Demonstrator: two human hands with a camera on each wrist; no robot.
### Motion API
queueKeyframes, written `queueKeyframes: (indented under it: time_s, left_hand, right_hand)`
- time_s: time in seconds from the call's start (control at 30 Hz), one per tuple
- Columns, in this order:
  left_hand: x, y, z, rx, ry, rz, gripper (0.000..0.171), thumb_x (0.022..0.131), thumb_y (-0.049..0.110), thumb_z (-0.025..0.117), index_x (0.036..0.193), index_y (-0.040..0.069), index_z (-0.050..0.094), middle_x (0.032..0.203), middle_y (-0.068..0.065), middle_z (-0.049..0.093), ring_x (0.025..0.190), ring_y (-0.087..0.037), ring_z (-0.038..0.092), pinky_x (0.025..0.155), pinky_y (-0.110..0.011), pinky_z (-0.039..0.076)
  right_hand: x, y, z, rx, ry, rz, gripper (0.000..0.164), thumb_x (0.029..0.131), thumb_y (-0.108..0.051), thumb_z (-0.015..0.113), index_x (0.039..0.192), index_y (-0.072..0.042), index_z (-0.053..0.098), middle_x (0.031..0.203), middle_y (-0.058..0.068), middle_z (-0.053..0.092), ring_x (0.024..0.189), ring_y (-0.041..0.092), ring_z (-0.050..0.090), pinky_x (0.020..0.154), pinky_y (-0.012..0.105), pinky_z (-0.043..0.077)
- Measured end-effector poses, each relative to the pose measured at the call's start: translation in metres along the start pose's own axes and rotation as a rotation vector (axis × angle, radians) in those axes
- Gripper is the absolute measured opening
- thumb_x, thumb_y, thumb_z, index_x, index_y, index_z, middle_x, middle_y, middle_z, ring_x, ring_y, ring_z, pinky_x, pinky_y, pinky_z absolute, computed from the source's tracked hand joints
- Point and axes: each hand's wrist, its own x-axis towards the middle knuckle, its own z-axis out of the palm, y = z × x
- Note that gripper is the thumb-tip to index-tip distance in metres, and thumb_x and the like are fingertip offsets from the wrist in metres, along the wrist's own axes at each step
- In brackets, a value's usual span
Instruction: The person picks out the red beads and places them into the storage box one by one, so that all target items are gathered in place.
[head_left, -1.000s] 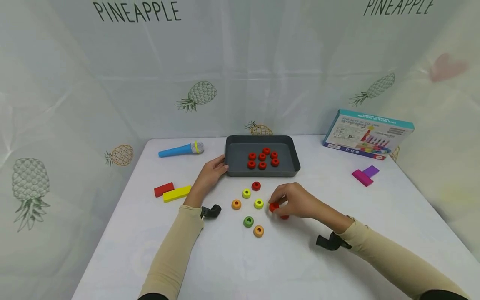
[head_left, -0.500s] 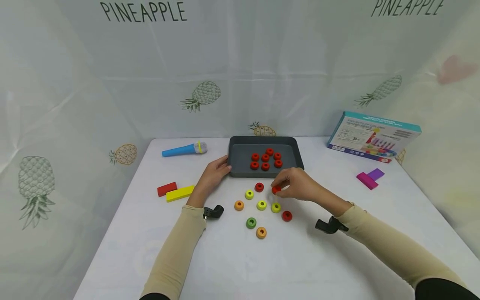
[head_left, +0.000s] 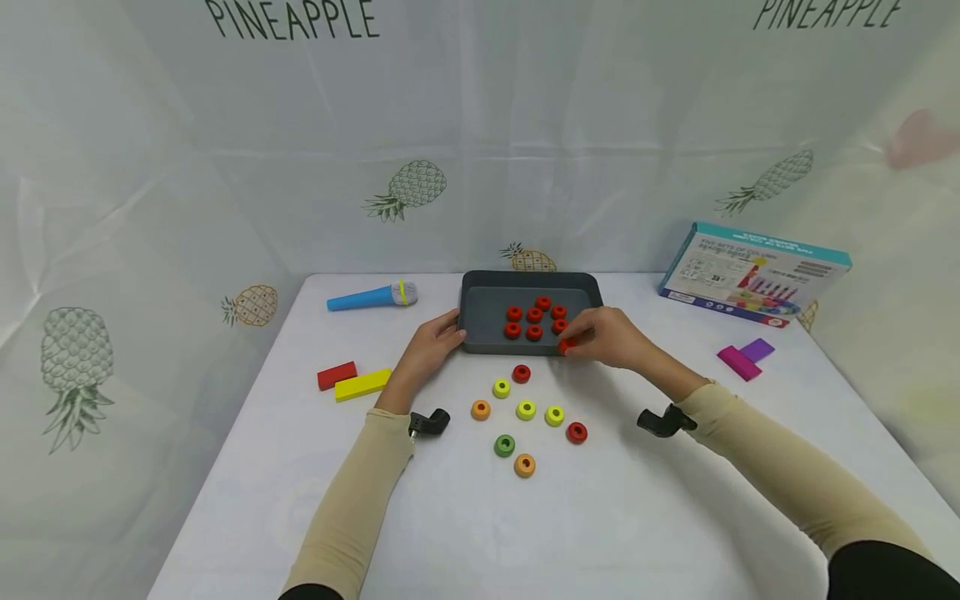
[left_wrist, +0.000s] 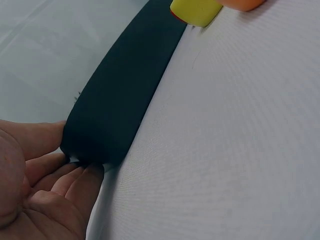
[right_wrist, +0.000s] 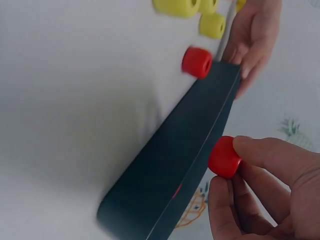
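Observation:
My right hand (head_left: 606, 340) pinches a red bead (right_wrist: 224, 157) between thumb and fingers, over the near right rim of the dark grey tray (head_left: 480, 321). In the right wrist view the bead is level with the tray's upper edge. My left hand (head_left: 430, 353) holds the tray's near left corner, thumb and fingertips against its wall in the left wrist view. Several red beads (head_left: 534, 316) lie inside the tray. In front of it are a red bead (head_left: 521, 374), another red bead (head_left: 577, 432), yellow beads (head_left: 526, 410), orange beads (head_left: 525, 465) and a green bead (head_left: 505, 446).
A blue toy microphone (head_left: 372, 296) lies left of the tray. Nearer are a red block (head_left: 337, 376) and a yellow block (head_left: 363, 385). At the right stand a printed box (head_left: 753, 273), a magenta block (head_left: 739, 364) and a purple block (head_left: 757, 350). A pineapple-print curtain (head_left: 480, 125) hangs behind.
My right hand has lifted the red bead off the table and carried it away from me to the tray's rim, uncovering a yellow bead. My left hand stays at the tray's corner.

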Motion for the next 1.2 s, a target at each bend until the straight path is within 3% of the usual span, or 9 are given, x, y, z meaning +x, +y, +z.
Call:
queueKeyframes:
  time_s: [0.43, 0.63, 1.2]
  left_hand:
    - [0.0, -0.001, -0.001, 0.001, 0.003, -0.021, 0.059, 0.102, 0.029, 0.061, 0.157, 0.029, 0.039, 0.163, 0.003, 0.038, 0.147, -0.016, 0.043, 0.122, -0.036, 0.037]
    - [0.001, -0.001, -0.001, 0.01, -0.002, -0.015, 0.059, 0.102, 0.029, 0.061, 0.157, 0.027, 0.039, 0.163, 0.002, 0.038, 0.147, -0.016, 0.043, 0.121, -0.035, 0.038]
    - [0.002, 0.0, 0.001, 0.011, 0.007, -0.026, 0.059, 0.102, 0.03, 0.061, 0.157, 0.028, 0.039, 0.163, 0.004, 0.038, 0.147, -0.015, 0.043, 0.122, -0.036, 0.037]
  right_hand:
    - [0.016, 0.03, -0.001, -0.038, 0.006, 0.161, 0.028, 0.086, -0.006, 0.078, 0.114, -0.002, 0.077, 0.111, 0.015, 0.074, 0.097, 0.026, 0.064, 0.082, 0.04, 0.06]
    - [0.02, 0.037, 0.003, -0.041, -0.001, 0.212, 0.03, 0.087, -0.007, 0.077, 0.116, -0.001, 0.076, 0.112, 0.017, 0.074, 0.098, 0.027, 0.063, 0.082, 0.04, 0.06]
    - [0.033, 0.05, 0.01, -0.056, -0.054, 0.227, 0.025, 0.085, 0.001, 0.073, 0.11, 0.003, 0.076, 0.105, 0.019, 0.076, 0.088, 0.024, 0.069, 0.076, 0.036, 0.064]
